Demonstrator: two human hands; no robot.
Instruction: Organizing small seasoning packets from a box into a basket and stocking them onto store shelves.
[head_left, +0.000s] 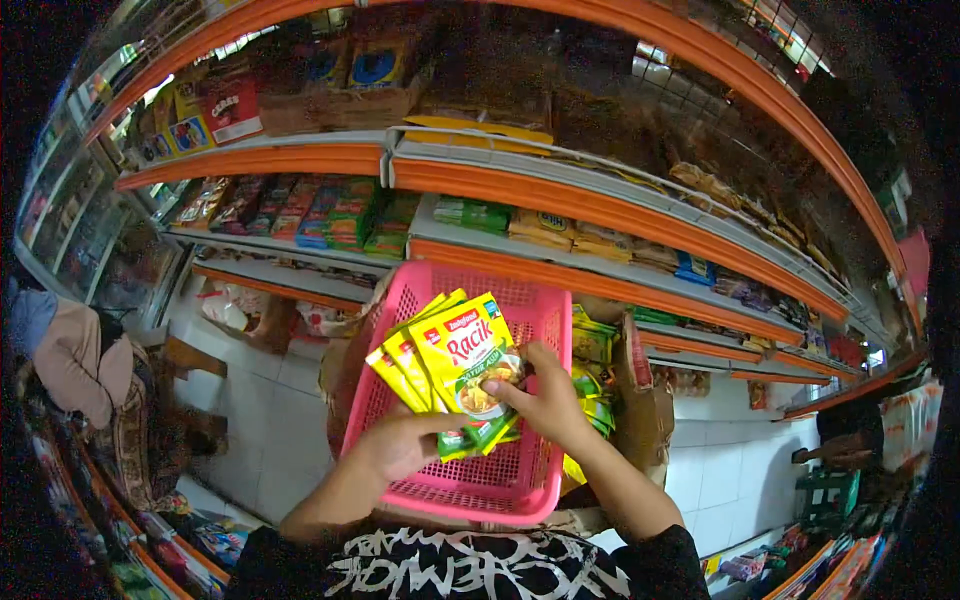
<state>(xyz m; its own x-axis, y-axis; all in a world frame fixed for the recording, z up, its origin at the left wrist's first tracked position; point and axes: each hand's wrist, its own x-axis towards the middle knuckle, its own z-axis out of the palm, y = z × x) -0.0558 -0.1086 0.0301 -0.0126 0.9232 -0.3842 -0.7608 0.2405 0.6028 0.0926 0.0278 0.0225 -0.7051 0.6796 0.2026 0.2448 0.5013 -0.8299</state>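
A fanned bunch of yellow and green Indofood Racik seasoning sachets (465, 337) is held over a pink perforated plastic basket (564, 315). My left hand (405, 442) grips the bunch at its lower left, its thumb lying across the front. On the right side, my right hand (551, 394) pinches the frontmost sachet, thumb on the printed face and fingers behind. The basket rests on an open cardboard box (652, 420). More yellow-green sachets (592, 337) show in that box, right of the basket.
Orange-edged store shelves (600, 202) with packaged goods curve across the front. A person (82, 352), partly seen, is at the far left. White floor tiles (262, 450) lie either side of the box. A green stool (829, 487) stands at the right.
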